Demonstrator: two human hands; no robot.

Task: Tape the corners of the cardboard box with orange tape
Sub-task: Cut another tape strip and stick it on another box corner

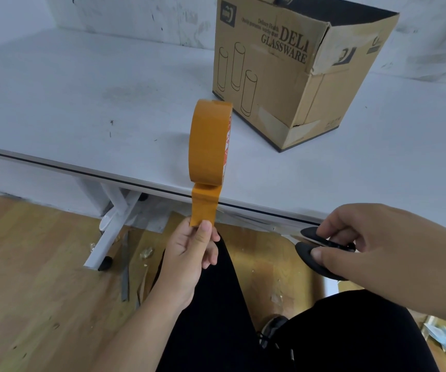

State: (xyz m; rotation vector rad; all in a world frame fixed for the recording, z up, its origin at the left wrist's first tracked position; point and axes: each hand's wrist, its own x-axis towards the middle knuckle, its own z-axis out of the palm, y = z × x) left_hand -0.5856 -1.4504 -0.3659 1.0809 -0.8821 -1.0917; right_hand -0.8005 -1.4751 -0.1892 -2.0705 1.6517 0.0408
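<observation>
My left hand [189, 253] pinches the free end of the tape [209, 142] between thumb and fingers, below the table's near edge; the roll stands on edge above it, seemingly on that near edge [162, 187], though whether it rests there or hangs from the strip I cannot tell. A short strip runs straight from roll to pinch. My right hand [364, 242] curls around black-handled scissors [321, 251], thumb and fingers on the two loops; the blades are hidden, so I cannot tell whether they are apart. The box [297, 76] sits well back on the table toward its right side, open at the top, one vertical corner facing me with the cardboard torn and scuffed along it, and old pale tape near its base.

Handling, as I judge it: the roll is light and will tip or roll if pulled sideways, so draw the strip in line with it. The strip is limp and sticky on one face; grip only its very end. The box looks light and empty, likely to slide under pressure; brace a wall beside the corner while pressing tape on
</observation>
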